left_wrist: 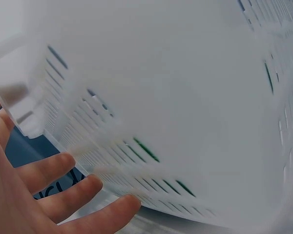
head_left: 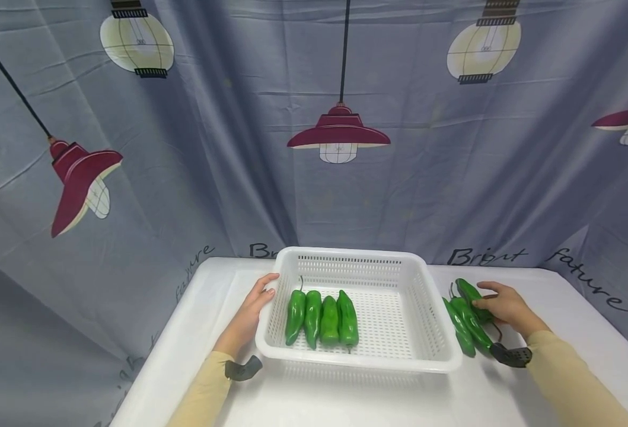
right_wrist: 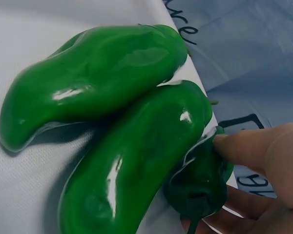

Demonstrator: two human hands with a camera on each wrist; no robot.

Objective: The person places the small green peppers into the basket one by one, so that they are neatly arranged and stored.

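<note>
A white plastic basket (head_left: 356, 362) with slotted walls stands on the table, with several green peppers (head_left: 312, 317) lying in a row in its left half. My left hand (head_left: 246, 317) touches the basket's left rim. In the left wrist view its fingers (left_wrist: 85, 192) extend, spread, along the outside of the slotted wall. To the right of the basket, my right hand (head_left: 506, 305) pinches a green pepper (right_wrist: 198, 180) between thumb and fingers, at the back of a small group. Two more green peppers (right_wrist: 132, 161) lie beside it on the table.
The white table (head_left: 346, 397) extends in front of the basket and to both sides. Behind it hangs a grey-blue curtain (head_left: 239, 178) printed with lamps and lettering. Dark straps (head_left: 243, 369) show at both wrists.
</note>
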